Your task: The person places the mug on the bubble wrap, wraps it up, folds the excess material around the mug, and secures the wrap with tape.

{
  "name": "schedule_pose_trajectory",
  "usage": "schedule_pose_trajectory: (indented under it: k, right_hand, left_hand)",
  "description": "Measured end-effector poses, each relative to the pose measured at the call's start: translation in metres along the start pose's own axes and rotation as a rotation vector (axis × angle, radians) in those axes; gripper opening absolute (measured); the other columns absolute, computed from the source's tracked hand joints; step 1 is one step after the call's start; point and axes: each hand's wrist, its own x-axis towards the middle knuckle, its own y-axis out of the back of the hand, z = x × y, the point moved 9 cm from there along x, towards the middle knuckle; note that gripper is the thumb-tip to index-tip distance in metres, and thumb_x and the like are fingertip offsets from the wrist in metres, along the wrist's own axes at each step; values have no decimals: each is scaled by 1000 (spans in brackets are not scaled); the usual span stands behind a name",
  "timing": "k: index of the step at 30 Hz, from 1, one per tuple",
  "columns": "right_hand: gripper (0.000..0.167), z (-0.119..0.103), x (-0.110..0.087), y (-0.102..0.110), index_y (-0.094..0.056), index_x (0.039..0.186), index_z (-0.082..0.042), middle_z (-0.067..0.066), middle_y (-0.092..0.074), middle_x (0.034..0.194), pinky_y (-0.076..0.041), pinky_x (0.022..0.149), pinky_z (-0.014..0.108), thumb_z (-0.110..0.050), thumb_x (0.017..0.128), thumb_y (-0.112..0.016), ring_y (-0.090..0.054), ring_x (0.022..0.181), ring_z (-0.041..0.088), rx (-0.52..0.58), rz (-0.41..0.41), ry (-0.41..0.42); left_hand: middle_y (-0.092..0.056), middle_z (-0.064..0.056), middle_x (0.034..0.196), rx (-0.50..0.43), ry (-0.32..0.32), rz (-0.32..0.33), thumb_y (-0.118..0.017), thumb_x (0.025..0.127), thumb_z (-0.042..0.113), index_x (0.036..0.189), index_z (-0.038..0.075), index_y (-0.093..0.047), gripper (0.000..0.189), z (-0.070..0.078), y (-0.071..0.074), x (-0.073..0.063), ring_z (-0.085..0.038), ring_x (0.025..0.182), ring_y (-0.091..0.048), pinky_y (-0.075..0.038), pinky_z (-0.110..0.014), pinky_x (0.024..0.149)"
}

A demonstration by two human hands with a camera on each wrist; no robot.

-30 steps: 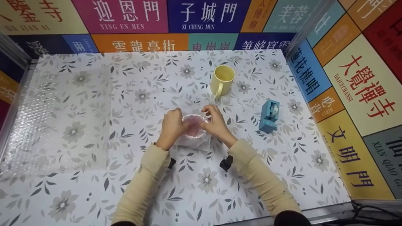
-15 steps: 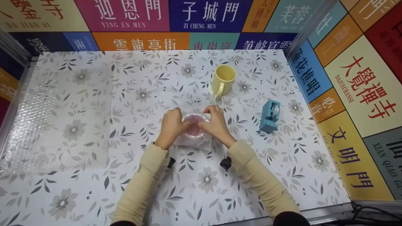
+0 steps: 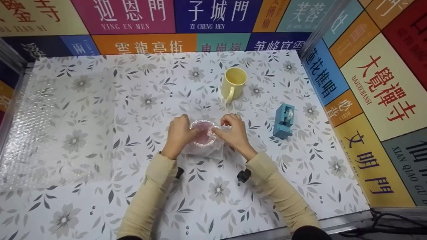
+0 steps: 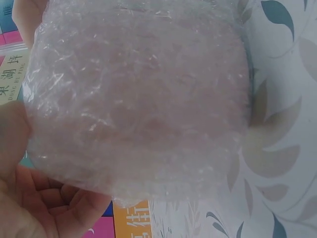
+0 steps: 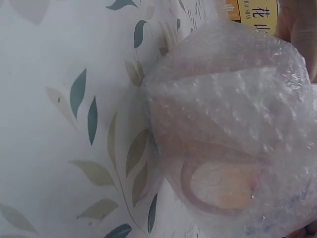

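Note:
A pink mug [image 3: 201, 134] stands upright in bubble wrap [image 3: 208, 151] at the middle of the table. Through the plastic, the right wrist view shows its handle [image 5: 218, 186]. On the mug's left side my left hand [image 3: 179, 133] grips the wrapped rim, thumb reaching over into the opening and fingers outside. The left wrist view shows that hand's fingers [image 4: 74, 210] curled behind the bubble-wrapped wall. On the opposite side my right hand [image 3: 235, 133] pinches the wrap's edge, its thumb at the rim and its other fingers bent. The right fingertips are partly hidden.
A yellow mug [image 3: 234, 83] stands behind the hands, handle towards me. To the right sits a blue tape dispenser [image 3: 283, 120]. A flat sheet of bubble wrap [image 3: 63, 133] covers the table's left side. Printed panels [image 3: 140, 43] wall the back and sides.
My right hand has shifted slightly right, away from the mug's middle, drawing the wrap edge along. The left hand keeps its grip. The head view has shifted a little.

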Motion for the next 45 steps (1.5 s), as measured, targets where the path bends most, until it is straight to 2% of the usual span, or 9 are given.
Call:
schedule_pose_trajectory:
  k: [5, 10, 15, 20, 23, 26, 33, 39, 45]
  right_hand:
    - [25, -2, -3, 4, -55, 72, -2, 6, -53, 70, -38, 68, 33, -19, 70, -73, -47, 70, 22, 38, -13, 34]
    - [7, -2, -4, 6, -63, 75, 1, 9, -58, 72, -42, 63, 35, -5, 73, -61, -52, 69, 23, 127, -41, 62]
    - [24, -9, -8, 9, -67, 89, 7, 19, -63, 95, -42, 80, 45, 8, 71, -51, -55, 92, 32, 195, -216, 123]
    - [29, -23, -18, 14, -62, 104, 11, 29, -56, 113, -33, 95, 52, 11, 75, -57, -48, 108, 43, 225, -359, 206]
    - [26, -11, -20, 9, -62, 105, 10, 26, -58, 109, -37, 93, 49, 6, 79, -60, -52, 104, 40, 218, -313, 253]
    - [21, -1, -19, 4, -65, 101, 8, 20, -61, 101, -41, 88, 43, 5, 80, -62, -55, 96, 35, 191, -204, 301]
    - [16, -10, -17, 1, -70, 93, 3, 12, -59, 87, -45, 74, 34, 2, 77, -66, -54, 81, 26, 86, -24, 440]
    - [20, -27, -23, -2, -71, 94, -4, 11, -59, 85, -44, 71, 37, 0, 75, -65, -54, 78, 27, -194, 10, 577]
    - [20, -32, -26, -5, -70, 97, -4, 14, -59, 87, -45, 75, 38, -7, 79, -63, -55, 82, 29, -353, -29, 612]
  left_hand:
    - [-39, -3, 56, 18, 7, 11, -77, 68, 34, 63, 7, -42, 44, -2, 3, -1, -25, 52, -45, -43, -39, 47]
    - [-38, -3, 57, 15, 26, 14, -76, 68, 38, 62, 10, -38, 47, -5, 4, -2, -25, 52, -44, -42, -38, 47]
    - [-40, -4, 58, 19, 13, 44, -76, 68, 41, 63, 9, -40, 49, -6, 6, -4, -25, 53, -45, -43, -40, 49]
    - [-42, -6, 58, 16, -12, 57, -75, 68, 43, 65, 6, -44, 49, -4, 7, -6, -26, 52, -46, -44, -41, 49]
    - [-43, -7, 59, 13, -23, 61, -76, 68, 42, 66, 5, -45, 48, -2, 6, -7, -28, 53, -48, -44, -42, 49]
    - [-46, -9, 59, 14, -34, 77, -77, 68, 38, 66, 3, -46, 46, 0, 6, -8, -31, 54, -50, -45, -44, 50]
    - [-56, -20, 68, 30, -31, 62, -75, 71, 35, 77, -6, -55, 46, 5, 2, -8, -37, 60, -57, -48, -45, 54]
    - [-56, -21, 71, 39, -35, 20, -69, 74, 25, 80, -7, -54, 36, 9, 2, -8, -36, 63, -56, -48, -45, 57]
    - [-53, -14, 68, 66, -44, 15, -72, 69, 47, 78, -3, -52, 55, 14, -1, -7, -28, 56, -53, -47, -39, 50]
